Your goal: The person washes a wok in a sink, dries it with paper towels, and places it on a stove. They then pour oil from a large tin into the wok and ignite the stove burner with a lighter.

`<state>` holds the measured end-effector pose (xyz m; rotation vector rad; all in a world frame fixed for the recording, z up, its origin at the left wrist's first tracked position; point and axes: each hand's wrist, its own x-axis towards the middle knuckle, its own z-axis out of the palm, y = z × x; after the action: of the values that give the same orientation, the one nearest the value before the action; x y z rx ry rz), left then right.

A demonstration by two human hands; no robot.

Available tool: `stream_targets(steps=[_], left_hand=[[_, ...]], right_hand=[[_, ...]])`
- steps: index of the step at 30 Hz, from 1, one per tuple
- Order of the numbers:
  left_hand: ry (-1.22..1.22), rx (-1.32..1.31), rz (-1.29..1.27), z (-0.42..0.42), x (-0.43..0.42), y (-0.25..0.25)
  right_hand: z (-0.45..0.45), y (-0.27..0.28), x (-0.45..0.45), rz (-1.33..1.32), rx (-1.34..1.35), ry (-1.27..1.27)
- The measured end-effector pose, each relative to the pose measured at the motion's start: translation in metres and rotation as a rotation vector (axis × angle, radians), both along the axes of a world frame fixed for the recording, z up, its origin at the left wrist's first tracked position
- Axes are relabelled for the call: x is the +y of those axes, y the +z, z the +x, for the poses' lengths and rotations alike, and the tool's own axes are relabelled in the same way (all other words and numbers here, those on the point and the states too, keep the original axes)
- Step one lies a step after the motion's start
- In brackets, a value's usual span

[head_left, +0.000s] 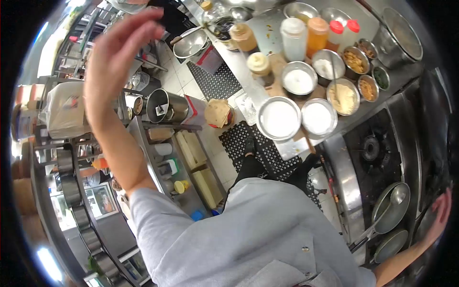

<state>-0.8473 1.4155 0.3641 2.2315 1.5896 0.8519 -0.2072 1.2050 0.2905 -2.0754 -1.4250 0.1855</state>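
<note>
My left hand (112, 57) is raised at the upper left, slightly blurred, its fingers stretched out and holding nothing I can see. It appears in front of the shelving and a plastic-wrapped container (68, 109); I cannot tell how far away those are. At the far right edge my right hand (439, 217) reaches over the stove side with fingers extended, nothing visible in them. Closest to it are a dark pan (423, 225), partly hidden, and a wok (396, 215) with a ladle (398, 195) resting in it. Whether the right hand touches anything is unclear.
The steel counter (267, 36) carries several metal bowls of white powder (279, 118), squeeze bottles (293, 38) and small ingredient bowls (355, 61). A burner (370, 147) lies right. A tall pot (165, 107) stands left. Perforated rubber mats (234, 148) cover the tiled floor.
</note>
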Motion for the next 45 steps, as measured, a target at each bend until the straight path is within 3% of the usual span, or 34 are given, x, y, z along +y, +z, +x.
stream_targets(steps=[1, 3, 5, 6, 7, 8, 9, 10, 12, 13, 14, 15, 16, 17, 18, 19, 20, 21, 22, 23, 24, 25, 26, 27, 28, 30, 32, 34, 35, 38, 40, 41, 44, 45], left_hand=[[-0.028, -0.026, -0.085, -0.038, -0.001, -0.021], [0.045, -0.193, -0.197, -0.098, -0.002, -0.086], [0.078, -0.165, -0.477, -0.147, 0.003, -0.163], [0.165, -0.238, -0.566, -0.161, -0.005, -0.212], [0.117, -0.007, -0.571, -0.179, -0.009, -0.263], [0.122, -0.041, -0.665, -0.190, -0.023, -0.321], [0.094, -0.037, -0.817, -0.191, -0.040, -0.364], [0.004, -0.110, -0.862, -0.193, -0.062, -0.416], [-0.124, -0.268, -1.166, -0.194, -0.098, -0.513], [-0.163, -0.167, -1.221, -0.183, -0.109, -0.525], [-0.745, 0.245, -0.724, -0.198, -0.120, -0.602], [-0.697, 0.275, -0.793, -0.174, -0.123, -0.579], [-0.966, 0.712, -0.674, -0.157, -0.115, -0.571], [-0.790, 0.765, -0.443, -0.175, -0.129, -0.650], [-0.780, 0.758, -0.956, -0.128, -0.091, -0.548], [-0.824, 0.585, -0.965, -0.149, -0.087, -0.603], [-1.027, 0.703, -0.772, -0.163, -0.070, -0.636], [-1.206, 0.774, -0.562, -0.151, -0.048, -0.657], [-1.281, 0.790, -0.521, -0.133, -0.032, -0.664], [-1.242, 0.927, -0.605, -0.130, -0.013, -0.666], [-1.182, 1.071, -0.689, -0.132, 0.006, -0.665], [-1.246, 1.087, -0.730, -0.109, 0.016, -0.629], [-1.311, 1.094, -0.772, -0.082, 0.027, -0.595], [-1.338, 1.110, -0.643, -0.079, 0.035, -0.603], [-1.276, 1.365, -0.654, -0.073, 0.051, -0.624], [-1.162, 1.608, -0.736, -0.065, 0.076, -0.649], [-1.196, 1.633, -0.721, -0.085, 0.112, -0.704], [-1.360, 1.386, -0.505, -0.087, 0.129, -0.738], [-1.211, 1.540, -0.531, -0.070, 0.114, -0.727], [-1.380, 1.570, -0.389, -0.065, 0.127, -0.767], [-1.247, 1.494, -0.385, -0.072, 0.136, -0.800], [-1.291, 1.576, -0.294, -0.060, 0.127, -0.789], [-1.301, 1.465, -0.290, -0.067, 0.124, -0.777], [-1.328, 1.409, -0.319, -0.070, 0.129, -0.778]], right_hand=[[-0.030, -0.006, -0.014, -0.003, -0.012, -0.011], [-0.097, -0.026, -0.037, -0.148, 0.388, 0.280], [-0.199, -0.058, -0.040, -0.267, 0.370, 0.318], [-0.259, -0.061, -0.019, -0.298, 0.579, 0.481], [-0.290, -0.082, -0.014, -0.437, 0.784, 0.566], [-0.320, -0.111, -0.016, -0.506, 0.912, 0.603], [-0.350, -0.138, -0.022, -0.657, 1.220, 0.454], [-0.374, -0.168, -0.024, -0.748, 1.353, 0.439], [-0.420, -0.214, -0.021, -0.841, 1.327, 0.406], [-0.433, -0.251, -0.030, -0.866, 1.315, 0.411], [-0.443, -0.294, -0.037, -0.863, 1.302, 0.403], [-0.453, -0.335, -0.043, -0.875, 1.288, 0.363], [-0.467, -0.374, -0.047, -0.865, 1.288, 0.304], [-0.480, -0.408, -0.042, -0.884, 1.129, 0.279], [-0.493, -0.440, -0.043, -0.941, 0.989, 0.222], [-0.516, -0.476, -0.050, -0.920, 0.732, 0.263], [-0.530, -0.505, -0.047, -0.926, 0.452, 0.302], [-0.542, -0.516, -0.049, -0.878, 0.563, 0.164], [-0.560, -0.529, -0.048, -0.822, 0.668, 0.057], [-0.584, -0.566, -0.059, -0.665, 1.037, -0.089], [-0.600, -0.572, -0.062, -0.616, 1.133, -0.171], [-0.612, -0.566, -0.063, -0.560, 1.225, -0.254], [-0.620, -0.565, -0.059, -0.654, 1.046, -0.293], [-0.632, -0.580, -0.070, -0.518, 0.927, -0.393], [-0.655, -0.584, -0.074, -0.390, 0.820, -0.480], [-0.674, -0.581, -0.070, -0.549, 0.851, -0.601], [-0.685, -0.589, -0.054, -0.500, 0.789, -0.754], [-0.681, -0.573, -0.046, -0.347, 1.015, -0.917], [-0.670, -0.556, -0.041, -0.294, 1.226, -0.963], [-0.675, -0.556, -0.036, -0.256, 1.290, -1.078], [-0.685, -0.566, -0.037, -0.269, 1.338, -1.124], [-0.695, -0.576, -0.040, -0.237, 1.216, -1.082], [-0.735, -0.607, -0.040, -0.181, 0.807, -1.077], [-0.722, -0.587, -0.037, -0.210, 1.179, -1.166]])
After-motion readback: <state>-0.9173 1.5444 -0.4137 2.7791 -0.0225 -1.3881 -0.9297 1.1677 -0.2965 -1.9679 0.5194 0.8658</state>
